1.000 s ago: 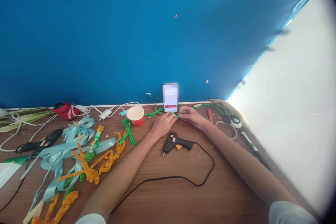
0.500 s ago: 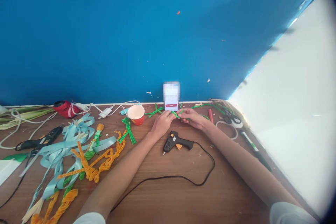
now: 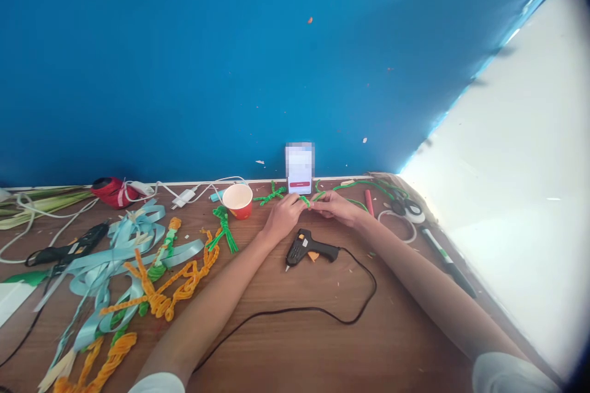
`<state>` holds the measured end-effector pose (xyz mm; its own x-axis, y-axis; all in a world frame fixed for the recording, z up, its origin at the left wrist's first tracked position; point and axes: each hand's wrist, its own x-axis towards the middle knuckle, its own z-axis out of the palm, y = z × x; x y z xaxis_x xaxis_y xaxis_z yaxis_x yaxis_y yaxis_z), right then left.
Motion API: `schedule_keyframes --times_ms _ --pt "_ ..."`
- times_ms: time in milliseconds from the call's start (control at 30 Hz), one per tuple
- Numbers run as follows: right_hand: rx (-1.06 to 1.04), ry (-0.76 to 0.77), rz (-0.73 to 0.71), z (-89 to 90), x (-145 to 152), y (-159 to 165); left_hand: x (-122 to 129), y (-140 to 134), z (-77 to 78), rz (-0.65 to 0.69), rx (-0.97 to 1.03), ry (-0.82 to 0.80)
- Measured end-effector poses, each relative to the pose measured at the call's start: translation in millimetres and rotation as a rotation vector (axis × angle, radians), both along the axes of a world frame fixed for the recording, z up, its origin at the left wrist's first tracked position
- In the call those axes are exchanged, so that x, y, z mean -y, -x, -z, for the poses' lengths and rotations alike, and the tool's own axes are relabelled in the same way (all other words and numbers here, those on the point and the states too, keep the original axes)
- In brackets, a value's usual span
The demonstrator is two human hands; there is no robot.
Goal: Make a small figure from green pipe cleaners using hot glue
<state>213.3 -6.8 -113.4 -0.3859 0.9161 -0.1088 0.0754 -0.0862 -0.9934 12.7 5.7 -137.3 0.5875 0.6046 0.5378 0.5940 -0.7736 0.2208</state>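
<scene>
In front of an upright phone (image 3: 300,187), my left hand (image 3: 284,218) pinches one part of a twisted green cord (image 3: 305,201). My right hand (image 3: 340,207) has its fingers closed on the cord close by, the fingertips of both hands almost meeting. A strand of green cord (image 3: 356,183) runs off behind the right hand. Below the hands lies a black glue gun (image 3: 306,247), touched by neither. Knotted green cord pieces rest left of the hands, one by the phone (image 3: 271,194) and one (image 3: 222,227) beside a paper cup (image 3: 244,211).
Light blue ribbon (image 3: 92,270) and orange chenille pieces (image 3: 161,304) cover the left side. Behind them are a second glue gun (image 3: 76,247), a red bundle (image 3: 110,191) and a white charger (image 3: 184,197). Scissors (image 3: 412,211), a red stick (image 3: 369,202) and a dark-handled tool (image 3: 449,263) lie right.
The green cord between my fingers shifts slightly, with less of its twisted part visible on the right. Both hands stay in nearly the same place; the view moves a little.
</scene>
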Motion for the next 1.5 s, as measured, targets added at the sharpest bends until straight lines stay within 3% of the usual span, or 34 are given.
schedule_keyframes --times_ms 167,333,433,500,567,733,800,967,1167,1333,1500 --pt "0.31 -0.506 -0.036 -3.3 1.2 3.2 0.0 0.2 -5.3 -0.04 -0.011 0.179" --pt "0.886 -1.019 -0.105 -0.1 2.3 -0.3 -4.3 0.4 -7.2 0.019 0.084 0.413" --pt "1.048 -1.179 -0.133 3.9 2.6 -3.4 -6.9 0.2 -7.9 0.034 0.107 0.442" --pt "0.986 -1.148 -0.083 6.1 2.4 -3.4 -8.1 0.2 -8.4 0.043 0.129 0.455" --pt "0.795 -1.005 0.015 7.6 1.4 -1.6 -8.7 0.0 -8.6 0.03 0.163 0.464" --pt "0.119 -0.229 0.102 7.7 -4.1 2.3 -4.8 -1.1 -7.0 -0.03 0.126 0.311" --pt "0.028 -0.064 0.089 5.5 -5.3 -0.7 -1.6 -1.8 -5.9 -0.023 0.049 0.199" --pt "0.056 0.05 -0.064 -8.4 -3.2 -13.3 2.0 -2.5 -4.2 0.02 -0.04 0.035" --pt "0.286 -0.173 -0.124 -27.8 -1.8 -16.8 1.1 -1.9 -3.3 0.019 -0.094 -0.053" --pt "0.329 -0.095 -0.279 -26.1 -0.1 -14.5 1.0 -1.9 0.2 0.051 -0.179 -0.145" --pt "0.341 -0.178 -0.231 -22.5 0.2 -10.8 0.7 -1.8 -0.8 0.036 -0.134 -0.089"
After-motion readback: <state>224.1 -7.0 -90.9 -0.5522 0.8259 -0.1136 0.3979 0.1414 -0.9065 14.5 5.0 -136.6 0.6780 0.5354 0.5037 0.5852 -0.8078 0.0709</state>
